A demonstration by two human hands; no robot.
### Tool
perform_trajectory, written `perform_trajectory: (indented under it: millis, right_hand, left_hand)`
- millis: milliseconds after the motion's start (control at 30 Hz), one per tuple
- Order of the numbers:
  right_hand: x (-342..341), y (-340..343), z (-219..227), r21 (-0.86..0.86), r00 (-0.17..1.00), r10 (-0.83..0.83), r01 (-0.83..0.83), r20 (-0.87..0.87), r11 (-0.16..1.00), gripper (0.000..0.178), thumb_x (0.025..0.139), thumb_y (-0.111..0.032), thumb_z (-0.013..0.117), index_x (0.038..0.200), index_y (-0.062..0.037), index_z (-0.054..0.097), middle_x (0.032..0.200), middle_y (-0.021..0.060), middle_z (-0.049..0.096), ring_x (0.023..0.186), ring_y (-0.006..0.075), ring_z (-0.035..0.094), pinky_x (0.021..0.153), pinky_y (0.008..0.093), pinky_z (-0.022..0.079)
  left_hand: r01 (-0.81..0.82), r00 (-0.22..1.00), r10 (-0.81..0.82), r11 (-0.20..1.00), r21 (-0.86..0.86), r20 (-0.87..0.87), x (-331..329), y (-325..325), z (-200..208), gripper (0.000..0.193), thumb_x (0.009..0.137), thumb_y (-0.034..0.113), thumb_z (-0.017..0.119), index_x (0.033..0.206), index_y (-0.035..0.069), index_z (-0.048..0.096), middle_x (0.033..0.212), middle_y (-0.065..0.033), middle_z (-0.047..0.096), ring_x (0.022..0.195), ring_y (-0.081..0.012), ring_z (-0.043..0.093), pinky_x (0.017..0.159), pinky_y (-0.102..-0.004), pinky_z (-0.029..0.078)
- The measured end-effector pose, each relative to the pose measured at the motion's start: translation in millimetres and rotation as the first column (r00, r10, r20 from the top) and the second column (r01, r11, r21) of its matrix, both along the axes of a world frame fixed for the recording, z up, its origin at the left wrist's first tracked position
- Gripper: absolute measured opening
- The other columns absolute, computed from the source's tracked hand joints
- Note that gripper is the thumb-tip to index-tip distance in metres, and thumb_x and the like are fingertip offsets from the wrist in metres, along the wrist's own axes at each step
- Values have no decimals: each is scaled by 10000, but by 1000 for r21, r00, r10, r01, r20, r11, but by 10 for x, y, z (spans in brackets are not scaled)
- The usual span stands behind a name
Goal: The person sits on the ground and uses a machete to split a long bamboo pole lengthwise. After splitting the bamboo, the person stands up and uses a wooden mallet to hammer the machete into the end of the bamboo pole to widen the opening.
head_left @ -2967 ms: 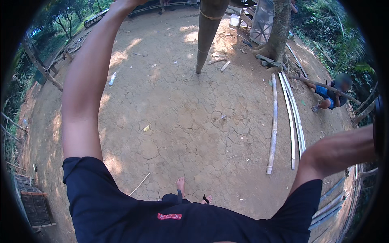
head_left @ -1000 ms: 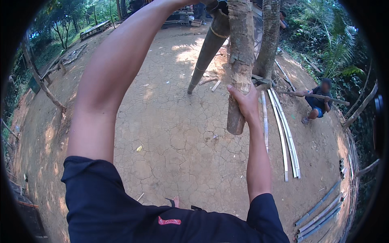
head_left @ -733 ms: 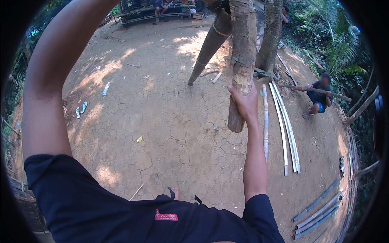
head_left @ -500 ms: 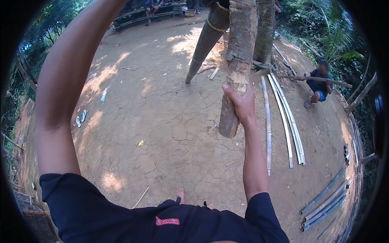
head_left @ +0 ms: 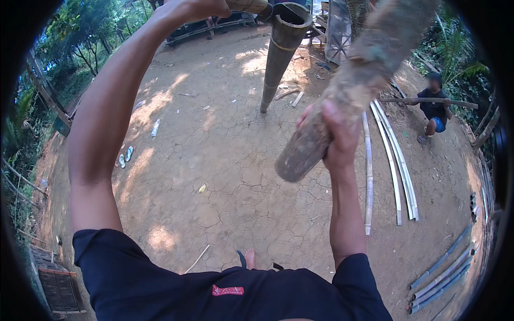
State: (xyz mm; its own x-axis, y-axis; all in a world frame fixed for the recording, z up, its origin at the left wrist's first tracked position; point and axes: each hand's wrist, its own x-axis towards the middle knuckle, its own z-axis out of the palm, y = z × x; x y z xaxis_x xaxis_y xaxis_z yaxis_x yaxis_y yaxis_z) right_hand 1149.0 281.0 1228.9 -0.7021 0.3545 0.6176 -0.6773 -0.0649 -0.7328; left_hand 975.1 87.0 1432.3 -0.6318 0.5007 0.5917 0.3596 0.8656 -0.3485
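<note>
At the upper edge, my left hand is closed round a brown handle. The dark blade of this machete-like knife reaches to the open top of an upright bamboo pole. The pole leans slightly, its lower end on the ground. My right hand grips a thick wooden log near its lower end. The log is tilted up to the right, slightly blurred, and apart from the bamboo. Its far end runs out of view.
Split bamboo strips and a bamboo pole lie on the cracked earth to the right. Several dark poles lie lower right. A person squats at the far right holding a long pole. Sandals lie at left.
The log has swung from nearly upright to a tilt, its upper part moving right, away from the bamboo. The view has shifted, so the bamboo's open top and my left hand now show.
</note>
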Motion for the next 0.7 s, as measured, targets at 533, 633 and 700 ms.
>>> perform_trajectory:
  millis: [533,633,700]
  right_hand:
    - [576,378,854,-17,884,-256,272,-391,962,556,870,-447,637,1122,34,514,933,205,632,845,288,663,757,406,570]
    - [-29,-16,-366,21,925,220,-238,310,971,477,880,-345,697,1143,-5,491,824,148,660,703,219,677,663,372,579]
    - [98,-25,-457,-164,744,401,-374,535,913,484,895,-357,685,1157,-2,487,792,144,667,648,212,689,584,365,586]
  left_hand:
    - [-77,997,77,993,92,5,167,-162,-241,200,685,157,709,822,22,764,827,-207,728,788,-362,725,719,-460,587]
    - [-58,993,68,992,116,-92,81,-80,-309,203,681,152,716,826,18,766,830,-203,733,798,-354,730,728,-455,590]
    - [-124,990,131,985,119,-49,-10,-188,-373,218,689,156,719,852,23,773,856,-207,736,826,-337,736,749,-452,591]
